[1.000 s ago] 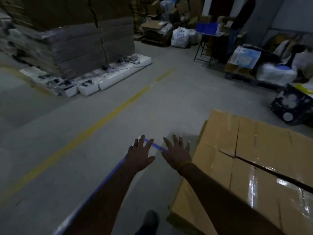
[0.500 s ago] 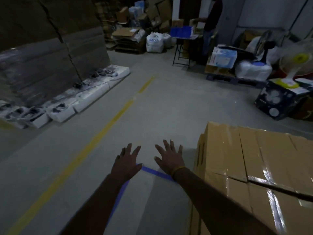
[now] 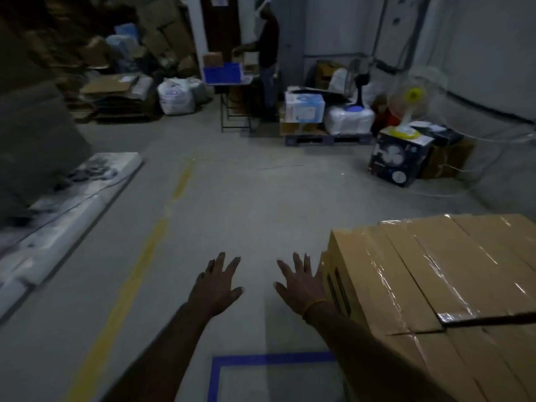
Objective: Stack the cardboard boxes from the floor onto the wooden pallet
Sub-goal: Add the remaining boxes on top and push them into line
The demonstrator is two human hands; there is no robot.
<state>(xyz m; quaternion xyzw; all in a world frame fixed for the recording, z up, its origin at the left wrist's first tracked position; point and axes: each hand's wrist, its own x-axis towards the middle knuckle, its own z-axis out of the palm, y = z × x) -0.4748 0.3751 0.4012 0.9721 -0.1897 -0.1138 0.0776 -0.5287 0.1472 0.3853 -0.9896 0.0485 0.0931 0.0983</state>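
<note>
Head cam looks down over both arms stretched out above a grey concrete floor [image 3: 246, 204]. Left hand [image 3: 216, 285] and right hand [image 3: 301, 285] are both flat with fingers spread wide, palms down, holding nothing. Right hand sits just beside the near corner of the stack of cardboard boxes [image 3: 435, 285], can't tell if it actually touches.

Those boxes fill the lower right, shiny tape across the tops, packed tight together with a dark gap between two of them. Whatever they stand on isn't visible from here.

Plenty of open floor straight ahead. A yellow line [image 3: 136, 271] runs up the floor on the left, and a blue tape corner [image 3: 261, 359] is marked on the floor near the bottom edge. White blocks [image 3: 66, 204] line the left side, pretty blurry.

Far end is cluttered: a blue bin [image 3: 222, 71] on a small counter [image 3: 236, 104] with a person [image 3: 266, 53] standing by it, a white sack [image 3: 175, 97], a dark fan box [image 3: 398, 156] with a yellow-centred fan [image 3: 413, 97] on top. Any print on the boxes is too blurred to read.
</note>
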